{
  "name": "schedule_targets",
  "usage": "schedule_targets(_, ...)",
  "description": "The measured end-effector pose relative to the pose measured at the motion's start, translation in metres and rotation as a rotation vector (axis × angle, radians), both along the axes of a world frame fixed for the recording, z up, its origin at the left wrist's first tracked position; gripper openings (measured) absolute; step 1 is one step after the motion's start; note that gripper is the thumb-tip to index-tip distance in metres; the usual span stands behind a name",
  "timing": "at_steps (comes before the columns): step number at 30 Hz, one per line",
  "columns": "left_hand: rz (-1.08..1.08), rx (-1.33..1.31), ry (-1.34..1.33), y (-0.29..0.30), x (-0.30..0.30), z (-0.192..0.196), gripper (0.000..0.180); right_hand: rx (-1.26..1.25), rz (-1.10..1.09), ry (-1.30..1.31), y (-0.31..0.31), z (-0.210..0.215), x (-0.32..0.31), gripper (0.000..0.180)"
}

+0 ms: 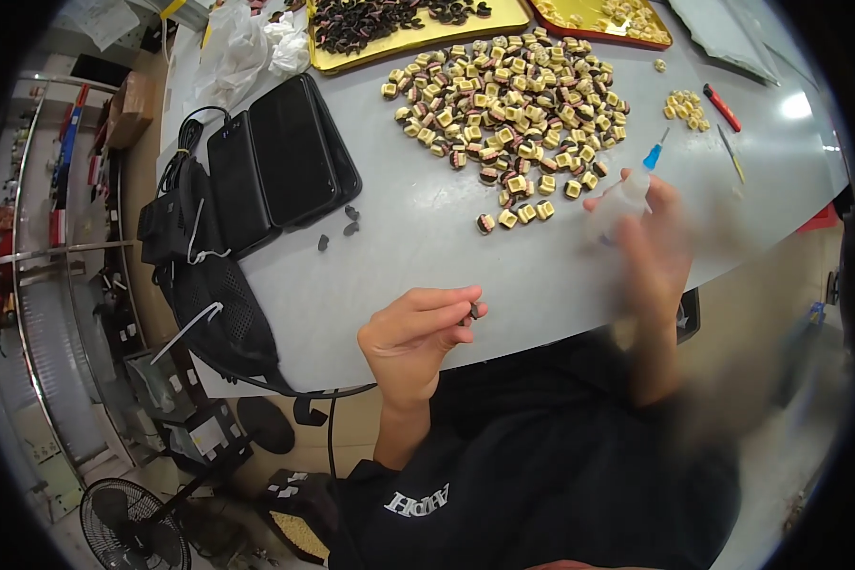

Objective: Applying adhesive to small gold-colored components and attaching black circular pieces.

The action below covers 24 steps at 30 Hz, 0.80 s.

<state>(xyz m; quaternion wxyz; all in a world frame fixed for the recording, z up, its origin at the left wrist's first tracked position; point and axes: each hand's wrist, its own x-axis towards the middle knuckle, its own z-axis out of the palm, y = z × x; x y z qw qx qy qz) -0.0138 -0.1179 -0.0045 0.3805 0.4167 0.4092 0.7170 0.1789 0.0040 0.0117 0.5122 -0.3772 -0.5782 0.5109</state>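
The left hand [410,334] pinches a small dark part [473,311] between fingertips, low over the grey surface [418,228]. The right hand [654,249], motion-blurred, is wrapped around a translucent squeeze bottle [627,195] whose blue nozzle slants up and away to the right, well apart from the part. Glossy cream-topped square pieces [508,104] lie heaped beyond both hands.

Bright, even light falls from overhead on the grey table [418,237], with a white glare spot at its far right and only soft, faint shadows under things. The right hand [651,242] and the squeeze bottle [627,195] it holds are smeared by motion blur, while the left hand [418,332] looks sharp. Straight edges bow toward the round black rim, and the floor at the left sits dimmer.
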Motion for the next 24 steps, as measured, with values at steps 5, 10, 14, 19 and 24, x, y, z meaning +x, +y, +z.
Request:
schedule_targets(5, 0.043, -0.08, -0.122, 0.003, 0.002, 0.0, 0.048, -0.14, 0.238, 0.187, 0.002, 0.014, -0.005, 0.039)
schedule_targets(10, 0.118, -0.079, 0.147, 0.012, 0.0, -0.009, 0.07, -0.189, 0.34, 0.326, 0.011, -0.01, -0.01, 0.038)
schedule_targets(14, 0.137, -0.088, 0.256, 0.02, 0.002, -0.018, 0.078, -0.301, 0.197, 0.486, 0.006, -0.021, -0.033, 0.039)
schedule_targets(19, 0.179, -0.119, 0.311, 0.03, 0.005, -0.026, 0.083, -0.325, 0.267, 0.447, 0.014, -0.042, -0.027, 0.043)
schedule_targets(24, 0.175, -0.165, 0.495, 0.032, 0.007, -0.039, 0.082, -0.283, 0.228, 0.311, 0.009, -0.04, -0.034, 0.045)
